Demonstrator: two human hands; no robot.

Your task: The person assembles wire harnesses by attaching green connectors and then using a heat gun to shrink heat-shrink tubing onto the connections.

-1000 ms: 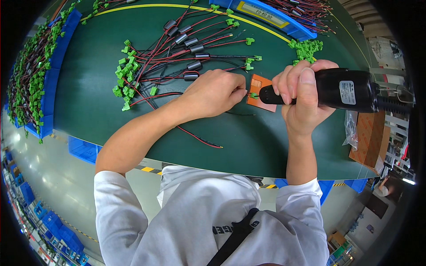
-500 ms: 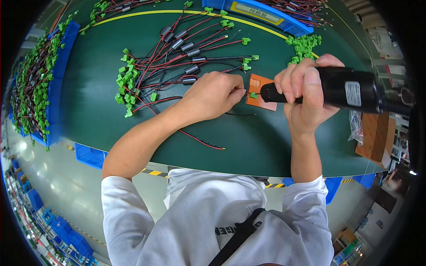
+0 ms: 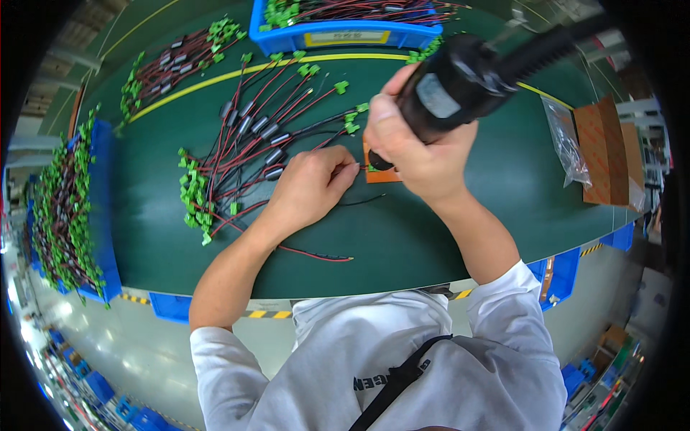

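Observation:
My right hand (image 3: 429,154) is wrapped round a thick black powered hand tool (image 3: 447,90), perhaps an electric screwdriver, with a cable at its top end. The tool's nose points down at an orange block (image 3: 382,176) on the bench, where a bit of green connector (image 3: 371,169) shows. Just left of the block, my left hand (image 3: 310,183) pinches a wire lead that runs to that connector; the grip itself is mostly hidden. Beyond it lie several red-and-black wire harnesses (image 3: 269,131) with dark cylinders and green terminal connectors (image 3: 192,192).
A blue bin (image 3: 345,36) of harnesses stands at the far edge, and another blue bin (image 3: 104,208) is heaped on the left. More harnesses (image 3: 180,57) lie behind the yellow line. At right are a cardboard box (image 3: 602,154) and a clear plastic bag (image 3: 568,147).
My right hand has swung the tool from lying almost level, pointing left, to a steeper tilt over the block. The view has shifted; my left hand keeps its pinch beside the block.

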